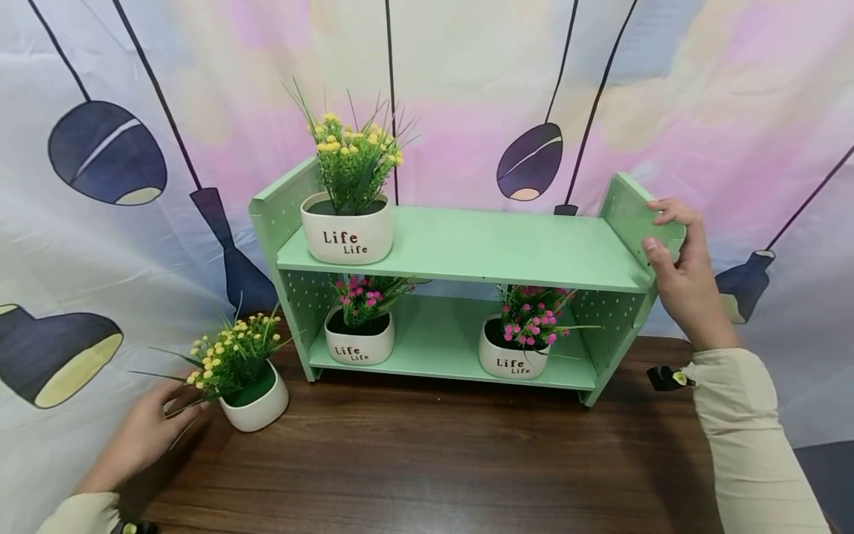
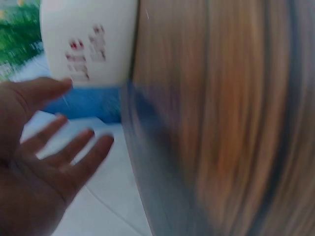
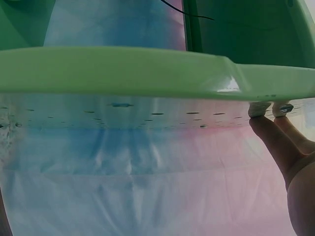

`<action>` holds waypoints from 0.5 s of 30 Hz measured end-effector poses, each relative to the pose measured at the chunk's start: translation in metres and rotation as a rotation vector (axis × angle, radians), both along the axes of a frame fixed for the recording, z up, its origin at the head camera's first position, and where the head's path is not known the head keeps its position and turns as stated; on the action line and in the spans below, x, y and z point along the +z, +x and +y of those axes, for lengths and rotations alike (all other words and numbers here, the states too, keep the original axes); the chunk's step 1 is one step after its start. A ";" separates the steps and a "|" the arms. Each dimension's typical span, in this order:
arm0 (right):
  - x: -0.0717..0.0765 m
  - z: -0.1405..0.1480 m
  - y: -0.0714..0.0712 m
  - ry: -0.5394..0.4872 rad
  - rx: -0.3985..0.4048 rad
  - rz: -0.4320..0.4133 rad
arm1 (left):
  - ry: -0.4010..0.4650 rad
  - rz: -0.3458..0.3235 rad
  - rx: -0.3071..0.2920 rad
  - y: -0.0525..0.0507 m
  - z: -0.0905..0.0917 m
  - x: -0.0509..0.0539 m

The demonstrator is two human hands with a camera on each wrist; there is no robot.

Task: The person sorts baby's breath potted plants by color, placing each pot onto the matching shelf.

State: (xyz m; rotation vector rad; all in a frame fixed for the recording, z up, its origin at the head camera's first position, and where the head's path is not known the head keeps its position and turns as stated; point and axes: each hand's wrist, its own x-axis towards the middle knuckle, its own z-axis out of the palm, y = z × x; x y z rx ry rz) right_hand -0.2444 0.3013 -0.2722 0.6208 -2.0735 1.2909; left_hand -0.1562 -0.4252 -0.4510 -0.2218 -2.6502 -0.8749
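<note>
One flowerpot (image 1: 259, 409) is at lower left of the frame, just beside the loosely spread left grip (image 1: 152, 424); at right, the right grip (image 1: 686, 278) clasps the shelf (image 1: 494, 245).

The head camera faces forward and down at the surface (image 1: 427, 452), green shelf (image 1: 480, 241), left hand (image 1: 148, 426) and right hand (image 1: 687, 278). The left wrist view, turned sideways, closely catches the white flowerpot (image 2: 91, 42) that the head view shows lower left. The right wrist view, very near, shares the shelf's side panel (image 3: 123, 71) with the head view.
</note>
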 end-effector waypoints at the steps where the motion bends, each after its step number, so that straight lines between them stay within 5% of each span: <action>1: 0.000 0.000 0.000 -0.002 0.002 0.000 | -0.012 0.010 -0.014 -0.001 -0.003 -0.001; 15: 0.001 -0.001 0.002 0.018 -0.003 -0.004 | -0.132 0.043 -0.057 -0.005 -0.005 0.000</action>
